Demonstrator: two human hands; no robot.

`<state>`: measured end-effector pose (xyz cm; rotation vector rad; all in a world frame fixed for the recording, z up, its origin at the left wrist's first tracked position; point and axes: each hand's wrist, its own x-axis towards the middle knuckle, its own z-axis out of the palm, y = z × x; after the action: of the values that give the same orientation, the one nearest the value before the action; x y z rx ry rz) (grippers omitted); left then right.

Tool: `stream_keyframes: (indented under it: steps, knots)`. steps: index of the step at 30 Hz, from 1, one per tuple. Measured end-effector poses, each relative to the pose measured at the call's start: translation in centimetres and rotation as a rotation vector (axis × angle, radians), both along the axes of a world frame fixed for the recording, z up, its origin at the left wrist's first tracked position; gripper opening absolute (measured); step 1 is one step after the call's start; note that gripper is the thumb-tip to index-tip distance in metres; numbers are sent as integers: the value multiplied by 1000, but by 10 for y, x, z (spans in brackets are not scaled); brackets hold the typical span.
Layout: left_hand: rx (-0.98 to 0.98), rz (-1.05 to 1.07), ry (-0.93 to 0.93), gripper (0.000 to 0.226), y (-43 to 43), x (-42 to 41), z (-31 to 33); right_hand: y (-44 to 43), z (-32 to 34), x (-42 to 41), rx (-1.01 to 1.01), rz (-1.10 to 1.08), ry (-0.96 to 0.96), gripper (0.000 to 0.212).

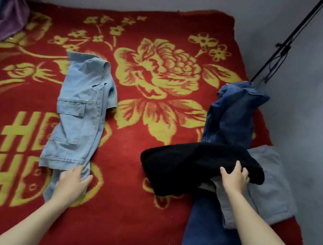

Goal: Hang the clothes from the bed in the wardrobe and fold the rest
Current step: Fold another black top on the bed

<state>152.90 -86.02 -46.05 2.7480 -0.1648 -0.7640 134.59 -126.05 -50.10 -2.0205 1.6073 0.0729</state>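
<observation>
A light blue denim shirt lies folded lengthwise on the left of the red bed blanket. My left hand rests flat on its lower hem with straight fingers. On the right sits a pile: a black garment on top, dark blue jeans running under it from back to front, and a grey garment beside them. My right hand grips the near edge of the black garment, thumb on top.
The bed fills a corner between grey walls. A purple cloth hangs at the far left. Black cords run diagonally along the right wall. The blanket's middle with its yellow flower pattern is bare.
</observation>
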Motion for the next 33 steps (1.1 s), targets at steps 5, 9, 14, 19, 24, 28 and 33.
stream_keyframes:
  steps: [5,9,14,19,24,28,33]
  knots:
    - [-9,-129,27,51,-77,-1,-20,-70,-8,-15,56,-252,-95,82]
    - [-19,-187,43,51,-108,-7,-30,-102,-21,-16,205,-477,-153,96]
    - [-16,-146,48,50,-109,-4,-35,-115,-41,-17,331,-828,-326,100]
    - [15,-61,85,48,-99,-8,-38,-109,-57,-28,376,-854,-382,51]
    - [15,-44,105,48,-99,-22,-35,-68,-33,-10,40,-620,-334,31]
    - [-36,-93,64,51,-109,-28,-27,-23,2,14,-142,-257,-435,27]
    - [-220,-124,10,69,-124,-26,1,41,62,45,-278,300,-692,19]
